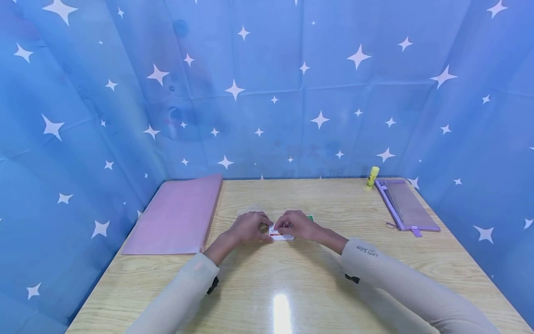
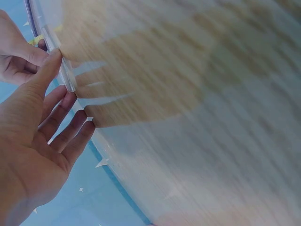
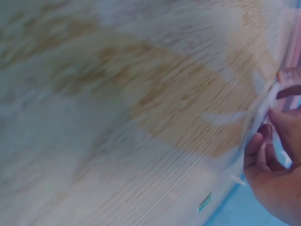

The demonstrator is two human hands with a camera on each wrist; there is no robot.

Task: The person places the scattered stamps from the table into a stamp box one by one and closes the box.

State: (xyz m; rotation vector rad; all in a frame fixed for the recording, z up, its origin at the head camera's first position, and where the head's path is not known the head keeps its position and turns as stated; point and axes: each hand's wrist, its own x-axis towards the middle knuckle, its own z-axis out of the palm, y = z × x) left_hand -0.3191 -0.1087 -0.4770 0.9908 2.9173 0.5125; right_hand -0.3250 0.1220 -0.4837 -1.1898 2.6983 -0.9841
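Observation:
A small flat white pack (image 1: 282, 237) with a red stripe and dark print lies on the table between the two hands. My left hand (image 1: 249, 227) holds its left end between thumb and fingers. In the left wrist view the thumb rests on the edge of the pack (image 2: 67, 75), and the other fingertips reach down to the tabletop. From the other side my right hand (image 1: 299, 225) bends over the pack, thumb and forefinger pinching at its upper face. A small green item (image 1: 310, 217) shows just behind the right hand, mostly hidden; its kind is unclear.
A large pink folder (image 1: 175, 215) lies at the left of the wooden table (image 1: 246, 292). At the back right stand a yellow glue stick (image 1: 373, 176) and, beside it, a purple mesh zip pouch (image 1: 410, 204). A blue starred curtain (image 1: 267, 93) hangs behind.

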